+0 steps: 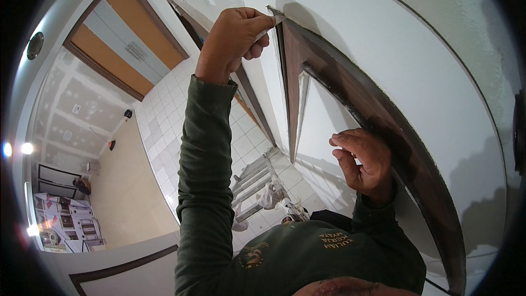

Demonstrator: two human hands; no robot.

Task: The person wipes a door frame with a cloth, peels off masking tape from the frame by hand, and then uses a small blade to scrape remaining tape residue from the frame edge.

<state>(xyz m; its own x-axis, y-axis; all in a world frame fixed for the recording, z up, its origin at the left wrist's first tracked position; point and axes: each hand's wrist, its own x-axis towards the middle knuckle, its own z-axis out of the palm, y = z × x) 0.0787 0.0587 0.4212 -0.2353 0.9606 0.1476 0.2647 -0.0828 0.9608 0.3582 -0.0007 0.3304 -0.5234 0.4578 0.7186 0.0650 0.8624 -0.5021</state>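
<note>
My left hand [235, 41] is raised at the upper corner of a dark brown wooden frame [339, 57]. Its fingers pinch a thin, pale strip [280, 19] whose tip meets the frame's corner; I cannot make out its exact kind. My right hand [364, 164] hovers close to the frame's long dark edge, lower and to the right. Thumb and forefinger are curled but apart, with nothing seen between them. Whether its back touches the frame is not clear. White wall [405, 60] surrounds the frame, and a white panel [323, 109] shows inside it.
Below my arms a metal stepladder [255, 186] stands on white floor tiles [170, 109], with pale rags or bags on it. A tan floor strip [129, 170] runs at left. Orange and grey double doors [126, 38] stand far left, near unfinished patched walls [76, 104].
</note>
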